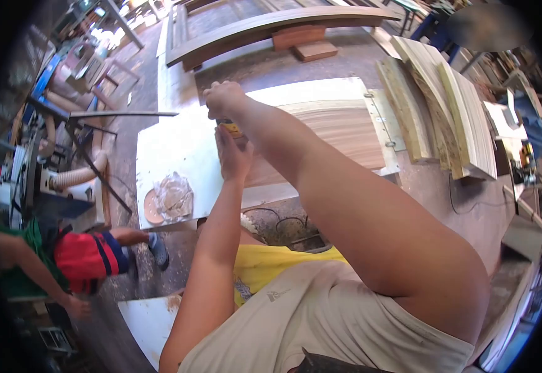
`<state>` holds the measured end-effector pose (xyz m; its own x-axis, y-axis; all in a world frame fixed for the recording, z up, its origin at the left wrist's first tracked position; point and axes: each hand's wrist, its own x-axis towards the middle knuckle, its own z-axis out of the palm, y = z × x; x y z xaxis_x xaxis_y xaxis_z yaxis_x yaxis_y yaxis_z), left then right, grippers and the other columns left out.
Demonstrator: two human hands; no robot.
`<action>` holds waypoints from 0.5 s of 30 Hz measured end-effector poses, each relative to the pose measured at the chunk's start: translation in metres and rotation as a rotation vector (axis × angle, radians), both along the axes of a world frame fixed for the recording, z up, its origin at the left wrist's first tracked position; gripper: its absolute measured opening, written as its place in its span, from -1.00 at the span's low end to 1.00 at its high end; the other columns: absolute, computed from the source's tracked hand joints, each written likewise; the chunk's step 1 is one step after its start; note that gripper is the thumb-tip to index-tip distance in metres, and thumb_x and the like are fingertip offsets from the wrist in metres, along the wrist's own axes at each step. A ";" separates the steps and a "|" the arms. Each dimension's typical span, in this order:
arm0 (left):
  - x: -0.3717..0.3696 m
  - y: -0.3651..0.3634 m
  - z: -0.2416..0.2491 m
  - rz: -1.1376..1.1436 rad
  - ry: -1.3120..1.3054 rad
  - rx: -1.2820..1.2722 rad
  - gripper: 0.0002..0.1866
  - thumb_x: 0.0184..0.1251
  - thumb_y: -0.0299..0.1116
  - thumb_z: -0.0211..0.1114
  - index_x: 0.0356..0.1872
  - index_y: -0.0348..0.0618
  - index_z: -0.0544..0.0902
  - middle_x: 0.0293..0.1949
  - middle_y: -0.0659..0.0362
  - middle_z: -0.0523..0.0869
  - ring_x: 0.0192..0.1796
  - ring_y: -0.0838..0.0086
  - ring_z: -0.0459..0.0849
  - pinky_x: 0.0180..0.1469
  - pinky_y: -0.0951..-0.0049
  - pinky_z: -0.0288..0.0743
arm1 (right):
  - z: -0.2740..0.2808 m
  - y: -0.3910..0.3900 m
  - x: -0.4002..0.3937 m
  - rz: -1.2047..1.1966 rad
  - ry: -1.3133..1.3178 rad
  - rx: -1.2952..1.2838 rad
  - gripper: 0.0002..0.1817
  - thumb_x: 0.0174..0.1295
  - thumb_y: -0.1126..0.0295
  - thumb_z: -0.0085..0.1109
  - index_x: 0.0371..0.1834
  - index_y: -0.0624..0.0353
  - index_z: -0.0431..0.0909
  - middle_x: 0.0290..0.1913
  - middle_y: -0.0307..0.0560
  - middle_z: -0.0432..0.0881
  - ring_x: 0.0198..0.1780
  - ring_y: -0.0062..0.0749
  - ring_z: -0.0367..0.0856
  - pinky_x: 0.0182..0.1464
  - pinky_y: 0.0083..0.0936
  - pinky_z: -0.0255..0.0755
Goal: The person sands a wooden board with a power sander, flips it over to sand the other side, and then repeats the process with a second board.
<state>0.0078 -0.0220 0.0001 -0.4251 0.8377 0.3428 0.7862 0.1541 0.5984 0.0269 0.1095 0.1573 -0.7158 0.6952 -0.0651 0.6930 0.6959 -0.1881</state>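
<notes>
My right hand (223, 98) is closed in a fist over the top of a small yellow and orange container (230, 128). My left hand (233, 155) cups the container from below, its fingers pointing up. Most of the container is hidden between the two hands. Both hands hover over a brown wood-grain panel (345, 133) that lies on a white board (174, 146).
A crumpled plastic wrapper (173, 196) and a round disc (151, 208) lie on the board's near left corner. Curved wooden pieces (445, 93) are stacked at the right. A long curved beam (271, 25) lies at the back. Another person (81, 258) crouches at the lower left beside a machine (28, 174).
</notes>
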 end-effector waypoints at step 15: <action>0.001 -0.002 0.008 -0.023 0.126 -0.224 -0.28 0.39 0.06 0.29 0.40 -0.28 0.52 0.53 -0.24 0.34 0.54 -0.09 0.35 0.52 0.08 0.30 | 0.004 0.054 0.154 -0.249 -0.122 0.023 -0.40 0.26 0.10 0.32 0.41 -0.17 0.54 0.42 -0.04 0.55 0.43 -0.17 0.53 0.37 -0.20 0.50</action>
<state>0.0083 -0.0239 0.0086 -0.3706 0.9076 0.1972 0.8575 0.2527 0.4481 0.1813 0.1638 0.1612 -0.5102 0.8513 -0.1223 0.8600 0.5042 -0.0785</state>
